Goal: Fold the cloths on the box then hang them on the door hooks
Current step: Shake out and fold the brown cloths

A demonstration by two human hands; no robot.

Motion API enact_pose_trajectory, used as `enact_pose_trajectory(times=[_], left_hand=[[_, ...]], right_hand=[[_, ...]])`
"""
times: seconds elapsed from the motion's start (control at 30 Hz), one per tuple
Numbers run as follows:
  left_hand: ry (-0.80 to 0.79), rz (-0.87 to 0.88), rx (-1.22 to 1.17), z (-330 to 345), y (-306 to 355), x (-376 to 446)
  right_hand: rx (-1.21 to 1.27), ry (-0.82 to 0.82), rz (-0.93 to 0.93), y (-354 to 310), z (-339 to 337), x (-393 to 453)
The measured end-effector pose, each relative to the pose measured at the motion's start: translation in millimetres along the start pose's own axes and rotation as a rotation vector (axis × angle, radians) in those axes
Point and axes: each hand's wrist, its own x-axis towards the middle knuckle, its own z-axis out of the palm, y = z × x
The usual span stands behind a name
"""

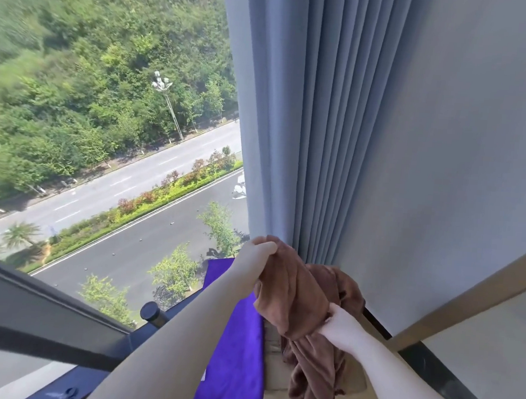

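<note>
Two hands holding one brown cloth above the box, by the window.

Count: two cloths, one box. The left hand (259, 251) grips the brown cloth (294, 299) at its top; the right hand (341, 326) pinches it lower down. The purple cloth (236, 358) lies flat on the box (273, 367), beside the blue curtain (293, 123). No legible writing.

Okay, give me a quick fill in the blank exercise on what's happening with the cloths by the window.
1. Both hands hold the ____ cloth.
2. The left hand grips that cloth's ____ end, while the right hand grips it lower down.
3. The purple cloth lies to the ____ of the held one.
4. Behind the cloths hangs a blue-grey ____.

Missing words: brown; upper; left; curtain
</note>
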Motion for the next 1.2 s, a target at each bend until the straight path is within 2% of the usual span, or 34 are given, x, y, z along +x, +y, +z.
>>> enact_pose_trajectory(times=[0.33, 0.47, 0.57, 0.67, 0.77, 0.83, 0.93, 1.07, 1.2], left_hand=[[-0.007, 0.156, -0.058, -7.8, 55.4, -21.2], [-0.016, 0.200, 0.044, -12.9, 67.9, -25.8], [-0.056, 0.172, 0.168, -16.4, 73.1, -30.7], [-0.141, 0.095, 0.365, -22.0, 76.4, -39.6], [-0.135, 0.148, 0.637, -24.1, 82.2, -46.9], [-0.104, 0.206, 0.729, -22.4, 87.5, -51.9], [-0.110, 0.278, 0.679, -19.5, 97.9, -61.9], [-0.321, 0.360, 0.428, -10.4, 115.9, -81.6], [-0.367, 0.553, 0.449, 5.7, 126.1, -95.9]], right_hand=[[0.166, 0.427, -0.372, -57.1, -22.0, -20.5], [0.252, 0.597, -0.447, -86.3, -35.8, -37.8], [0.324, 0.613, -0.451, -107.7, -46.5, -45.3], [0.375, 0.561, -0.493, -127.1, -58.7, -50.9], [0.371, 0.527, -0.546, -144.1, -69.5, -61.5], [0.361, 0.540, -0.581, -154.8, -76.6, -69.1], [0.319, 0.592, -0.653, -169.3, -84.4, -81.9], [0.395, 0.600, -0.746, -187.1, -92.8, -101.4], [0.438, 0.675, -0.804, -204.9, -103.2, -119.0]])
